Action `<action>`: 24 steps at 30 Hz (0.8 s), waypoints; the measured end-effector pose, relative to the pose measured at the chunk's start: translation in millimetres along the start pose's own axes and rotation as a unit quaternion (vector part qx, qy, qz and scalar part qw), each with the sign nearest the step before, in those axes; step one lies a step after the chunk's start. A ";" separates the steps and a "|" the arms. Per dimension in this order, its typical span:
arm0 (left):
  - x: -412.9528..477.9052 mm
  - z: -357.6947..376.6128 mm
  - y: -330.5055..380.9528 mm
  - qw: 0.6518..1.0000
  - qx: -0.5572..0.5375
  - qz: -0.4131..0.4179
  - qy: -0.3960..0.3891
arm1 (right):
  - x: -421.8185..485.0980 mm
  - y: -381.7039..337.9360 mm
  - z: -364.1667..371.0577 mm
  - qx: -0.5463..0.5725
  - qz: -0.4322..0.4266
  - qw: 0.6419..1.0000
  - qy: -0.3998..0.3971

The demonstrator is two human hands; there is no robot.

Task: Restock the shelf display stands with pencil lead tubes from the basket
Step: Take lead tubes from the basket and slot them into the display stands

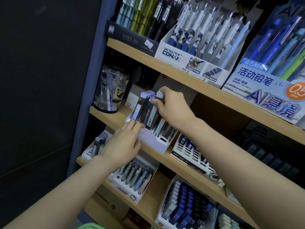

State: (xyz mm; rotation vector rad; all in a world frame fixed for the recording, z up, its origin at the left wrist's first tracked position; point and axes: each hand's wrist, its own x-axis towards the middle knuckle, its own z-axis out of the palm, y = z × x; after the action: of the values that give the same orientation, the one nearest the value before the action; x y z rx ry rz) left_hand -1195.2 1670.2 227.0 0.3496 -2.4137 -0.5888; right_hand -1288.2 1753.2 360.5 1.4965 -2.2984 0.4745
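**Here, 1 tube at the lilac stand**

My right hand (171, 109) is up at the back of the stand (153, 142), a lilac card one on the shelf (178, 164). Its fingers (165, 90) are curled and pinch the pale cap end of 1 tube (156, 104). That tube stands nearly upright, leaning a little back, right beside the other tubes (143, 111) packed in the stand's left part. I cannot tell whether its foot sits in a slot, as my hand and the neighbours hide it.

My left hand (123, 142) is low at the stand's front left corner. Its fingers (132, 125) lie fairly straight across the front lip, touching the card and gripping nothing.

On the same shelf a clear jar (110, 91) of pens stands just left of the stand, and a white slotted rack (194, 152) sits just right of it. On the shelf above, a white pen box (189, 52) is well apart from both hands. On the shelf below, under my left wrist, is a small white stand (92, 149) with a few tubes.
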 end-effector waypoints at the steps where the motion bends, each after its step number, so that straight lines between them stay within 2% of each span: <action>1: 0.0 -0.2 0.1 1.000 -0.002 -0.001 -0.001 | 1.5 1.1 -2.6 -0.006 0.001 1.000 -0.005; 5: -0.3 -0.5 0.6 1.000 -0.008 -0.006 -0.003 | 5.5 5.9 -9.7 -0.021 0.021 0.999 -0.034; 11: -1.0 -2.3 2.0 1.000 -0.018 -0.008 -0.005 | -0.7 8.7 -10.2 -0.012 0.031 0.999 -0.017; 15: -0.1 -2.0 1.9 1.000 -0.015 -0.011 -0.005 | -2.2 8.1 -8.9 0.009 0.029 0.999 -0.016; 21: 1.2 -2.2 2.6 1.000 -0.005 -0.017 -0.009 | 2.4 9.0 -7.4 -0.019 0.024 0.998 -0.059; 24: 1.3 -2.7 3.5 1.000 -0.003 -0.017 -0.006 | 0.8 9.1 -3.0 -0.011 0.006 0.999 -0.040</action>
State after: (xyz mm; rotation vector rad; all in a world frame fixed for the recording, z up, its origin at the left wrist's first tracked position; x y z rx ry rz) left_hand -1194.9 1671.9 231.3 0.3854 -2.4217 -0.6147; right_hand -1296.5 1757.4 362.8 1.5172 -2.3680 0.3972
